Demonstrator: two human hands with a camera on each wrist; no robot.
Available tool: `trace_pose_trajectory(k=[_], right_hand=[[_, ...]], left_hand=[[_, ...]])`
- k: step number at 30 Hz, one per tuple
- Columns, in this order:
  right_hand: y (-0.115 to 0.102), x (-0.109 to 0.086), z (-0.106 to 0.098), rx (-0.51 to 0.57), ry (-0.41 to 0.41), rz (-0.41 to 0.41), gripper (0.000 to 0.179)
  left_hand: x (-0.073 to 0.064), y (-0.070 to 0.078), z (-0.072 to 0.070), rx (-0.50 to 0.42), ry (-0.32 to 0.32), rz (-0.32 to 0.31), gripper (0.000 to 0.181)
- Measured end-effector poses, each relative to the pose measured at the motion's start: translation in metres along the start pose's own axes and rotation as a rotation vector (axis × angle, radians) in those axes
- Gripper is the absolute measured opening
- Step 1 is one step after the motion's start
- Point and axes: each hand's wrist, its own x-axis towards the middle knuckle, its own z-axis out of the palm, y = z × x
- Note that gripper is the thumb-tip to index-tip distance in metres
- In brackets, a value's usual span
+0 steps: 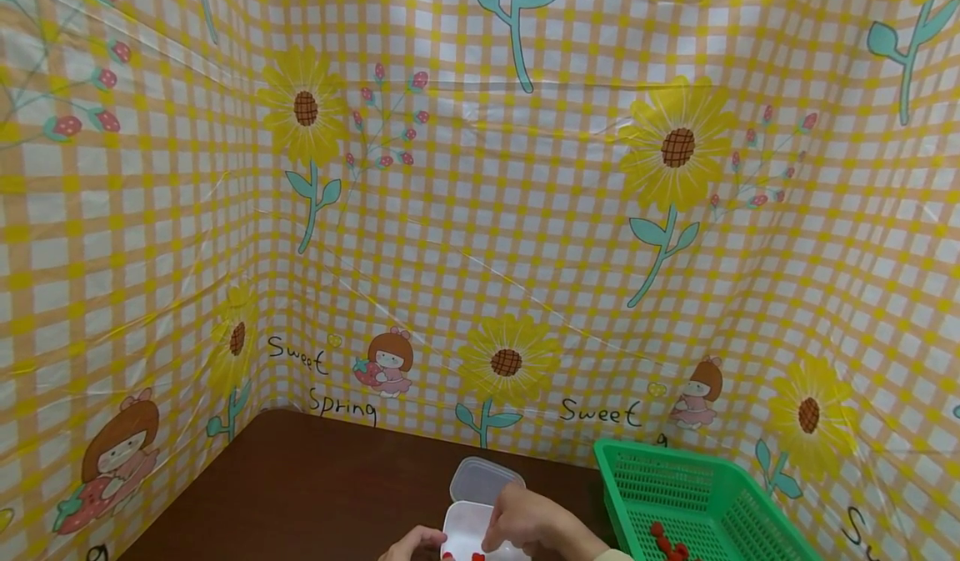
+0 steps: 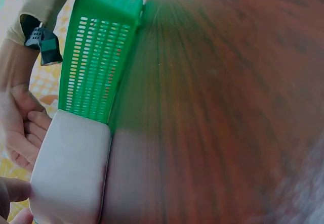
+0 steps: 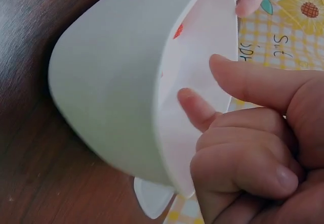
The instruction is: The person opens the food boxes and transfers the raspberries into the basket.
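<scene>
A white plastic box (image 1: 465, 521) stands on the table at the bottom centre of the head view. My left hand (image 1: 411, 544) grips its left rim; in the left wrist view only fingertips (image 2: 14, 189) show against its side. Over the box's right part, my right hand (image 1: 528, 521) reaches down inside. The right wrist view shows that hand's thumb and index finger apart with nothing between them, the other fingers curled in. Small red pieces (image 1: 477, 557) lie in the box, one red piece (image 3: 178, 31) showing near the inner wall.
Just behind the box lies a translucent lid (image 1: 480, 479). A green slotted basket (image 1: 738, 486) at the right contains several small red pieces (image 1: 675, 551). The dark brown table (image 1: 315, 486) meets checkered, flower-printed cloth walls (image 1: 480, 236) at the back and both sides.
</scene>
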Motion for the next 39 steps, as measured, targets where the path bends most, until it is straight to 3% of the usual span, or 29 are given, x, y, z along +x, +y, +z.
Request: trace_pose_trajectory(k=[5, 9, 16, 21, 31, 39], right_hand=[[-0.003, 0.003, 0.007, -0.088, 0.044, -0.026, 0.022], [-0.005, 0.005, 0.012, -0.188, 0.094, -0.029, 0.034], [-0.008, 0.007, 0.020, -0.326, 0.107, -0.018, 0.020], [-0.003, 0.013, 0.025, -0.322, 0.107, -0.006, 0.019], [0.005, 0.019, 0.036, -0.169, 0.163, -0.052, 0.015], [0.008, 0.024, 0.046, -0.100, 0.241, -0.001, 0.011]], left_hand=[[0.004, -0.009, -0.004, -0.026, -0.058, 0.106, 0.039], [0.006, -0.011, -0.005, -0.039, -0.075, 0.150, 0.038], [0.007, -0.018, -0.002, -0.066, -0.068, 0.189, 0.036], [0.006, -0.016, 0.000, -0.054, -0.035, 0.189, 0.036], [0.002, -0.004, -0.005, -0.025, -0.056, 0.091, 0.040], [0.001, -0.003, -0.003, -0.020, -0.031, 0.077, 0.040]])
